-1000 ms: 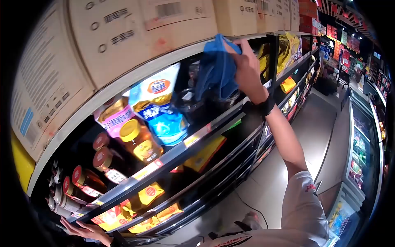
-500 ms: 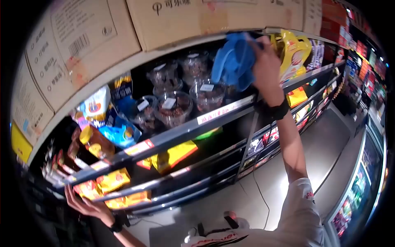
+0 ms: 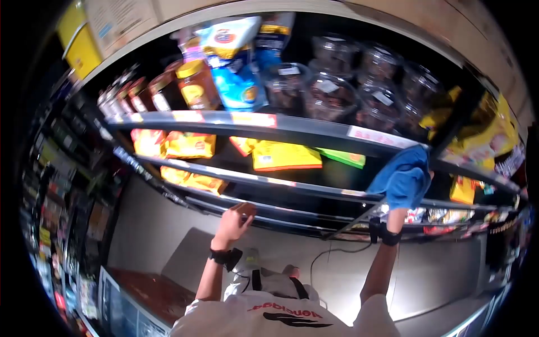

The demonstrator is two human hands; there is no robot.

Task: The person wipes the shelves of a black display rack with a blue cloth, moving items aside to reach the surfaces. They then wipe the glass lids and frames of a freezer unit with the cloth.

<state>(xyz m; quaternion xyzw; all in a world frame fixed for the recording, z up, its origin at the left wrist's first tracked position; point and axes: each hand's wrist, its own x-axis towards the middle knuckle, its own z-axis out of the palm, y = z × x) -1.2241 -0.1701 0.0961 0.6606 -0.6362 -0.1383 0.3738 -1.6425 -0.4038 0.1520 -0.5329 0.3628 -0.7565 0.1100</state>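
Observation:
My right hand [image 3: 400, 213] grips a blue cloth [image 3: 403, 177], which covers most of its fingers. The cloth lies against the front rail [image 3: 314, 130] of the upper shelf, near the right end of a price label [image 3: 379, 136]. My left hand [image 3: 234, 223] is held in front of the lower shelf edges, fingers loosely bent and thumb apart, with nothing in it. Behind the rail stand clear plastic tubs [image 3: 331, 100] of dark food, a yellow-capped jar [image 3: 196, 87] and a blue and white bag [image 3: 236, 84].
Yellow packets [image 3: 286, 155] lie on the shelf below. At right, a yellow bag [image 3: 488, 132] sits beside a dark upright. Cardboard boxes [image 3: 126, 22] are stacked on top. A black cable [image 3: 337, 251] runs across the floor, and a glass-fronted case [image 3: 120, 300] stands at lower left.
My right hand has brought the blue cloth down from above the tubs to the rail front. My left hand has left the shelf end at left. The view has turned left.

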